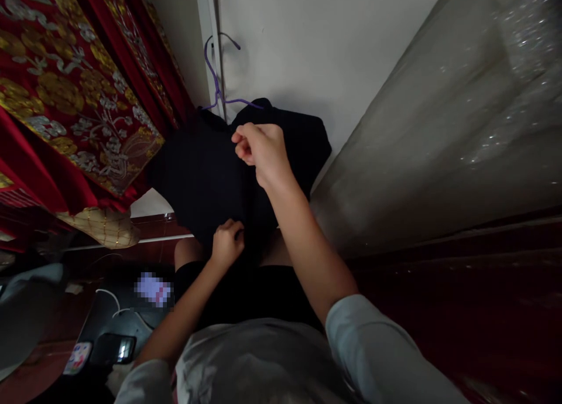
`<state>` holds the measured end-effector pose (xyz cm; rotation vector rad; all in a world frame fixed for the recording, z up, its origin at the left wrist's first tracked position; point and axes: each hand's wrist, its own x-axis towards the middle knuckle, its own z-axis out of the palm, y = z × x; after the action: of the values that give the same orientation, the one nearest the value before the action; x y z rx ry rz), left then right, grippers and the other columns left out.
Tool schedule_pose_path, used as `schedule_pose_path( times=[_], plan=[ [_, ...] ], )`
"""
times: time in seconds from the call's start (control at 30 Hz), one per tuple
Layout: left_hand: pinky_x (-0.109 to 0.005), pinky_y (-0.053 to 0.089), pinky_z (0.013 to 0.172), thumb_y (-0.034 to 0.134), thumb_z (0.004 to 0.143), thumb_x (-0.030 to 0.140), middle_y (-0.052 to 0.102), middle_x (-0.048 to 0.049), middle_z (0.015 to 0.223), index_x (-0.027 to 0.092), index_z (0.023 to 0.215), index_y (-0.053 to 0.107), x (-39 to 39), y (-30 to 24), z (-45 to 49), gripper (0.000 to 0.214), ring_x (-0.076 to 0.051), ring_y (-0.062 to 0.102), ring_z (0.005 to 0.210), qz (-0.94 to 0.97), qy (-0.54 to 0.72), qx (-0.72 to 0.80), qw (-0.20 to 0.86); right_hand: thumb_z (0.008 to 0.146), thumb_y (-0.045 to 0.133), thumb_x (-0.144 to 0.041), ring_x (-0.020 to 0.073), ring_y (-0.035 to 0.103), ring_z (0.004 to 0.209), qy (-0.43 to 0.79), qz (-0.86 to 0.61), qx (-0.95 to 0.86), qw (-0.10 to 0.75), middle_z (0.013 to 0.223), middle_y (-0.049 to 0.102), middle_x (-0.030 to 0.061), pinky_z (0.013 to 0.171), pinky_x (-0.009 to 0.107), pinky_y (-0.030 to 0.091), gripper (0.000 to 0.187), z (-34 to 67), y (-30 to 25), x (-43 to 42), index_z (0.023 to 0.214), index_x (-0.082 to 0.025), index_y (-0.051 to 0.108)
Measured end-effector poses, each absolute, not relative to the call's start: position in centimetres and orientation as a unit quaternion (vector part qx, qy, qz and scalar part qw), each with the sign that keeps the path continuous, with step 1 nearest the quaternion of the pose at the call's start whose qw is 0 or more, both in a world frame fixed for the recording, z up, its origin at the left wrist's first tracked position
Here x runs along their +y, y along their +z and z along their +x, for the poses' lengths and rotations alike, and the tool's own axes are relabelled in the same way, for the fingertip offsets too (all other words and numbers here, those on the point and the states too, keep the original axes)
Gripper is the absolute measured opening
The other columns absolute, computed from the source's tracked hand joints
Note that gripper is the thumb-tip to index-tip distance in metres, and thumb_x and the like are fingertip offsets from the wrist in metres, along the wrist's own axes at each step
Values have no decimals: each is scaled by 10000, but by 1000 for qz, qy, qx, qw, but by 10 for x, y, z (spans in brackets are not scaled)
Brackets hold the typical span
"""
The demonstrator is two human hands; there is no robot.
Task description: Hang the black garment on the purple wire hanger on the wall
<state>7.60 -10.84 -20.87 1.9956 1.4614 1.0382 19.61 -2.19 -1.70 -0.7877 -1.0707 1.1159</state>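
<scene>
A black shirt-like garment [197, 170] hangs on a thin purple hanger [218, 91] against the wall, its lower part falling over my lap. My left hand [227, 243] is closed at the garment's lower front, its curled fingers gripping the dark cloth near the middle edge. Higher up, just below the collar, my right hand [263, 152] is raised in front of the garment with thumb and fingers pinched together. Whatever lies between those fingers is too small or hidden to make out.
Red cloth with gold and silver embroidery [79, 88] hangs at left. A large plastic-wrapped object [439, 117] leans at right. Low on the left, a dark surface [100, 310] holds a lit, pixelated screen [153, 290], a white cable [109, 295] and a black device [112, 348].
</scene>
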Motion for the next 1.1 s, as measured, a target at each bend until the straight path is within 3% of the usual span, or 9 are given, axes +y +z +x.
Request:
schedule_pose_path(
  times=[0.1,0.17,0.23,0.33,0.43,0.73,0.93,1.03,1.1],
  plan=[
    [-314,508,839,643,819,54,671,-67,931,193,926,696,-86,-156,72,183,-211,648,855,789,301,504,180,951,591,-294,23,394,423,487,-334,-484,646,502,441,-59,402,121,243,300,192,-16,-26,687,-164,531],
    [-298,526,850,643,886,125,683,-78,1080,188,1194,626,-71,-111,70,315,-187,656,916,793,395,442,141,945,572,-256,25,369,410,484,-340,-493,638,480,442,-56,392,133,229,303,194,-21,-32,659,-160,540],
    [-274,528,816,565,965,167,685,-64,1064,193,1324,546,-58,-69,69,361,-158,656,890,767,499,394,84,937,553,-226,29,354,406,477,-338,-513,629,461,424,-57,396,144,229,316,199,-25,-35,628,-159,543],
    [-266,514,825,542,1009,225,692,-48,970,180,1128,632,-47,-25,69,155,-149,652,865,770,522,368,16,915,563,-218,31,340,417,451,-313,-553,627,457,390,-62,412,156,229,325,207,-26,-33,595,-162,541],
    [-273,505,828,570,995,214,676,-40,891,175,954,631,-43,-6,69,84,-157,650,852,786,484,384,-16,893,572,-211,31,318,419,433,-293,-571,633,461,376,-65,420,171,212,315,210,-31,-28,583,-163,548],
    [-338,487,878,520,993,184,668,-79,993,173,1020,618,-38,-7,59,102,-210,630,953,844,359,393,-70,887,549,-233,47,342,456,398,-293,-556,668,498,414,-54,455,202,223,280,199,-48,-28,616,-166,571],
    [-381,446,961,513,1052,304,635,-59,1032,177,1041,584,-38,5,42,145,-205,595,1011,766,505,374,-137,828,566,-250,72,376,486,321,-371,-594,637,483,434,-43,501,239,245,272,198,-74,-24,570,-167,579],
    [-345,426,994,472,1077,273,594,-12,990,182,1030,548,-31,5,6,126,-152,569,1017,640,677,362,-35,789,547,-249,75,348,485,317,-407,-573,637,468,393,-51,511,244,253,273,198,-100,-30,527,-177,539],
    [-333,437,998,381,1091,239,593,10,932,191,1006,524,-26,-7,-22,173,-140,585,1049,536,754,344,162,771,539,-255,74,325,483,320,-414,-535,663,474,379,-56,506,242,250,252,197,-117,-37,531,-182,533]
  ],
)
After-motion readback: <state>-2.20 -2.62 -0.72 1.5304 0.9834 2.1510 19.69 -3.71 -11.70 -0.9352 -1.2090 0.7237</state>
